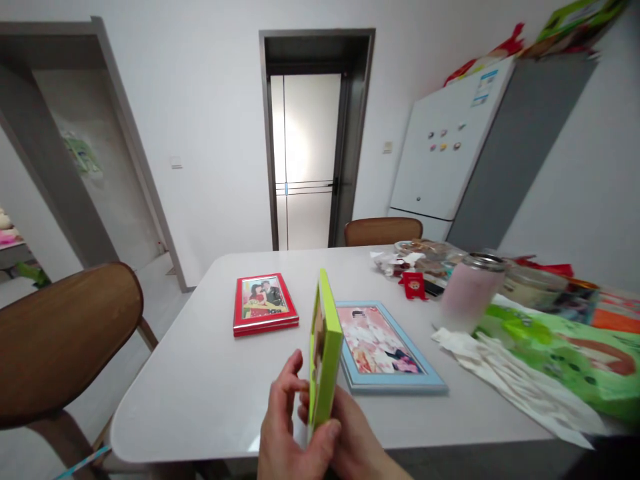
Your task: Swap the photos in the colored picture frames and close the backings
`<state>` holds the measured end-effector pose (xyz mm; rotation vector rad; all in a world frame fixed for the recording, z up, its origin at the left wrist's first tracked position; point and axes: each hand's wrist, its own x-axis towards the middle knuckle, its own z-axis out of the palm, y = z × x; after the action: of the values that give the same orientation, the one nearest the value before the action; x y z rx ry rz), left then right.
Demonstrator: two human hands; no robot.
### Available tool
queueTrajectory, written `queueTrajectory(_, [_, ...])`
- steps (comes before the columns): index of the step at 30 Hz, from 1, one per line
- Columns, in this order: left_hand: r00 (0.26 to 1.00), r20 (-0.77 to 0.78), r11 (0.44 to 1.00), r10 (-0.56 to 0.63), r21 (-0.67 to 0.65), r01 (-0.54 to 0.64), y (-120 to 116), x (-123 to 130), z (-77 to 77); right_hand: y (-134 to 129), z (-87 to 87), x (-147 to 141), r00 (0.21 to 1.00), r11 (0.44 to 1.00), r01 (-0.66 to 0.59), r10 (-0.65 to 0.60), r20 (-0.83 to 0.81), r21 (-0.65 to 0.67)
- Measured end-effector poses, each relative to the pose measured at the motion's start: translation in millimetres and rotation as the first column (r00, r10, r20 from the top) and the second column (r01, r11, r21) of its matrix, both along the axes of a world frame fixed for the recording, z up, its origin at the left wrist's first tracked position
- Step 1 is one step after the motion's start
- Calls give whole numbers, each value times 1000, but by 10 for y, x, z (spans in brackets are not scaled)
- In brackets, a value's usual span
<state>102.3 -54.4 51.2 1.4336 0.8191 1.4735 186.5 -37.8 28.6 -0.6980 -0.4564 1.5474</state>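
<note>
A lime-green picture frame [327, 353] stands upright between my hands, edge-on to me above the table's near side. My left hand [285, 427] is on its left side, fingers bent and thumb against the lower near edge. From the right, my right hand [357, 437] grips the frame's lower part, with fingertips showing past its left side. A light blue picture frame [400, 383] with a photo lies flat just right of it. Farther left lies a red picture frame [265, 327] with a photo of two people, its sides showing a double layer.
Along the white table's [200, 373] right side are a pink bottle [465, 290], white gloves or cloth [505, 373], a green bag [565, 353], a small red packet [414, 285] and clutter. Brown chairs stand at the left [70, 333] and far side [384, 231]. A fridge [445, 147] stands behind.
</note>
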Motion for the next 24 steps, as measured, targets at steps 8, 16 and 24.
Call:
queueTrajectory(8, [934, 198, 929, -299, -163, 332, 331, 367, 145, 429, 16, 1612, 384, 957, 276, -195, 903, 89])
queueTrajectory(16, [953, -190, 953, -235, -237, 187, 511, 752, -429, 623, -193, 2342, -6, 938, 330, -105, 994, 102])
queueTrajectory(24, [948, -258, 954, -188, -276, 114, 541, 645, -548, 638, -142, 2330, -259, 958, 240, -91, 962, 156])
